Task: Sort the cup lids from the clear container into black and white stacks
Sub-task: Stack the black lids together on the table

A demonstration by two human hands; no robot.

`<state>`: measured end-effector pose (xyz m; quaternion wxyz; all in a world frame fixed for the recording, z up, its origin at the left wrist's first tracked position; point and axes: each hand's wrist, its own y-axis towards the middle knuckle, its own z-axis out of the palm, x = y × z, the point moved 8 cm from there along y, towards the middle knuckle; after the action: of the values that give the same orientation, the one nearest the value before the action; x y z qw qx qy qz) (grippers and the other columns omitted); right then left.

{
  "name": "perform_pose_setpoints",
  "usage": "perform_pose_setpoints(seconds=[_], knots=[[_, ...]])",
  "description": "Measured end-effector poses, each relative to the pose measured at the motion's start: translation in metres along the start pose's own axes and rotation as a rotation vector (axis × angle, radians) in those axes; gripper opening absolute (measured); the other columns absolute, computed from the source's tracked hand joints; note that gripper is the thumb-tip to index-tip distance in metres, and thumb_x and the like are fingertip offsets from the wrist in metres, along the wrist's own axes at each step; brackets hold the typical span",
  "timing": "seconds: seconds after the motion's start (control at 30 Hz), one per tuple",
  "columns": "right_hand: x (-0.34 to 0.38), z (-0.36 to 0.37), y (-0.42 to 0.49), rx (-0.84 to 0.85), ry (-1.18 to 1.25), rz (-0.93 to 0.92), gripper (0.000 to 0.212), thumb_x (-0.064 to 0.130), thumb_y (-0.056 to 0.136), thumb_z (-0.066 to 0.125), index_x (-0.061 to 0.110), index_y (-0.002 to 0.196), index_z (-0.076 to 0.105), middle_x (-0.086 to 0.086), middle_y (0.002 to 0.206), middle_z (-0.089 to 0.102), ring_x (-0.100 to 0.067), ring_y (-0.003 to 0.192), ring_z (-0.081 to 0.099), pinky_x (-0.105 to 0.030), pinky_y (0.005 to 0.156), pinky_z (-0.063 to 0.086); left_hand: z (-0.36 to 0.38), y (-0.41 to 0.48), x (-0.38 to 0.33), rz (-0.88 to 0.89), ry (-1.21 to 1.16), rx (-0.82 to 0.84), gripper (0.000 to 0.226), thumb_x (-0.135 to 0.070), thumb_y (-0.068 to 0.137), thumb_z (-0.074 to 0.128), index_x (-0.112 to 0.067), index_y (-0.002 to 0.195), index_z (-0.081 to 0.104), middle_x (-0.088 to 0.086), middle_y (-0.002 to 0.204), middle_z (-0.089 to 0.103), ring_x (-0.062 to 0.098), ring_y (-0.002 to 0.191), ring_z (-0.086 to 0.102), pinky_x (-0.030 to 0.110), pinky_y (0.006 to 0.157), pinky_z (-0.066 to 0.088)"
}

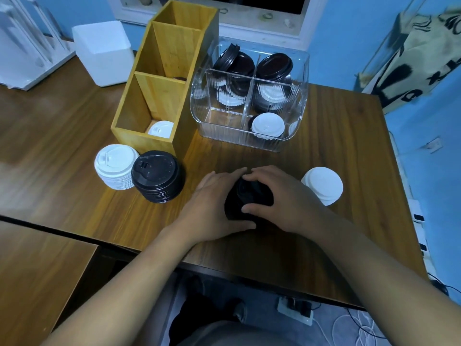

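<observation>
Both hands wrap a bunch of black lids (245, 196) resting on the table in front of me. My left hand (212, 208) grips it from the left, my right hand (282, 201) from the right and top. A short white stack (324, 184) stands just right of my right hand. Further left, a white stack (115, 169) and a black stack (157, 176) stand side by side. The clear container (294, 113) behind holds mixed lids: black ones (274, 66) at the back, a white one (267, 126) in the front right compartment.
A wooden divided box (139, 96) stands left of the clear container, with a white lid (161, 128) in its front compartment. A white foam box (102, 51) sits at the back left. The table's near edge (249, 268) runs just below my forearms.
</observation>
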<state>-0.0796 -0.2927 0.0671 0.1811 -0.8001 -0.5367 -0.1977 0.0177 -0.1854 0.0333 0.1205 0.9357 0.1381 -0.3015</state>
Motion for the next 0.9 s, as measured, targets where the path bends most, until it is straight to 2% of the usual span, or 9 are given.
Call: perform_pose_setpoints(seconds=[0.17, 0.23, 0.3, 0.37, 0.47, 0.6, 0.7, 0.8, 0.9], knots=[[0.004, -0.004, -0.01, -0.034, -0.019, -0.019, 0.069, 0.064, 0.086, 0.062, 0.043, 0.145, 0.033, 0.018, 0.151, 0.04, -0.007, 0.135, 0.041, -0.039, 0.109, 0.044, -0.003, 0.004, -0.004, 0.056, -0.045, -0.047, 0.09, -0.066, 0.077, 0.078, -0.029, 0.15, 0.042, -0.015, 0.131, 0.059, 0.0, 0.117, 0.05, 0.046, 0.11, 0.039], [-0.01, -0.023, -0.023, -0.131, 0.015, -0.003, 0.068, 0.065, 0.085, 0.062, 0.042, 0.144, 0.036, 0.018, 0.151, 0.041, -0.005, 0.135, 0.039, -0.035, 0.11, 0.039, -0.004, 0.006, -0.003, 0.056, -0.034, -0.041, 0.091, -0.066, 0.077, 0.078, -0.027, 0.151, 0.042, -0.013, 0.134, 0.059, 0.006, 0.122, 0.052, 0.035, 0.116, 0.033], [-0.04, -0.048, -0.039, -0.27, -0.061, 0.102, 0.069, 0.064, 0.082, 0.067, 0.042, 0.142, 0.038, 0.017, 0.153, 0.038, -0.008, 0.138, 0.036, -0.035, 0.11, 0.035, -0.006, 0.011, 0.001, 0.035, -0.03, -0.045, 0.093, -0.061, 0.076, 0.081, -0.024, 0.151, 0.042, -0.009, 0.139, 0.057, 0.012, 0.13, 0.05, 0.024, 0.115, 0.028], [-0.075, -0.06, -0.053, -0.306, -0.153, 0.26, 0.077, 0.061, 0.078, 0.073, 0.043, 0.142, 0.036, 0.014, 0.157, 0.03, -0.015, 0.143, 0.03, -0.043, 0.11, 0.036, -0.007, 0.018, 0.011, -0.033, -0.074, -0.037, 0.094, -0.057, 0.076, 0.083, -0.025, 0.153, 0.04, -0.007, 0.145, 0.053, 0.014, 0.136, 0.044, 0.029, 0.115, 0.032], [-0.103, -0.048, -0.057, -0.21, -0.116, 0.354, 0.08, 0.052, 0.08, 0.076, 0.042, 0.146, 0.034, 0.012, 0.16, 0.023, -0.018, 0.146, 0.025, -0.044, 0.111, 0.037, -0.013, 0.03, 0.025, -0.113, -0.096, -0.05, 0.093, -0.054, 0.076, 0.084, -0.031, 0.153, 0.038, -0.008, 0.148, 0.048, 0.017, 0.14, 0.038, 0.036, 0.118, 0.03], [-0.099, -0.032, -0.05, -0.252, -0.055, 0.328, 0.077, 0.041, 0.081, 0.079, 0.039, 0.145, 0.038, 0.01, 0.156, 0.032, -0.018, 0.141, 0.034, -0.041, 0.111, 0.037, -0.02, 0.035, 0.033, -0.205, -0.153, -0.031, 0.089, -0.044, 0.075, 0.087, -0.039, 0.149, 0.039, -0.011, 0.143, 0.049, 0.014, 0.137, 0.038, 0.038, 0.117, 0.031], [-0.083, -0.019, -0.036, -0.245, -0.044, 0.251, 0.078, 0.04, 0.08, 0.08, 0.04, 0.144, 0.036, 0.011, 0.156, 0.03, -0.015, 0.14, 0.034, -0.039, 0.11, 0.039, -0.023, 0.035, 0.031, -0.205, -0.168, -0.001, 0.09, -0.049, 0.069, 0.085, -0.042, 0.147, 0.04, -0.019, 0.142, 0.05, 0.01, 0.137, 0.042, 0.044, 0.119, 0.034], [-0.065, -0.011, -0.021, -0.244, -0.066, 0.19, 0.076, 0.038, 0.081, 0.079, 0.036, 0.146, 0.038, 0.008, 0.156, 0.031, -0.014, 0.14, 0.034, -0.037, 0.11, 0.039, -0.029, 0.035, 0.023, -0.243, -0.195, -0.022, 0.1, -0.042, 0.069, 0.091, -0.034, 0.151, 0.034, -0.024, 0.138, 0.041, 0.001, 0.133, 0.036, 0.03, 0.117, 0.03], [-0.052, -0.005, -0.011, -0.254, -0.072, 0.125, 0.075, 0.036, 0.082, 0.078, 0.033, 0.147, 0.04, 0.007, 0.155, 0.033, -0.014, 0.139, 0.035, -0.035, 0.109, 0.039, -0.033, 0.04, 0.01, -0.23, -0.142, -0.081, 0.095, -0.049, 0.066, 0.092, -0.034, 0.144, 0.039, -0.017, 0.138, 0.046, 0.003, 0.129, 0.042, 0.028, 0.111, 0.038]])
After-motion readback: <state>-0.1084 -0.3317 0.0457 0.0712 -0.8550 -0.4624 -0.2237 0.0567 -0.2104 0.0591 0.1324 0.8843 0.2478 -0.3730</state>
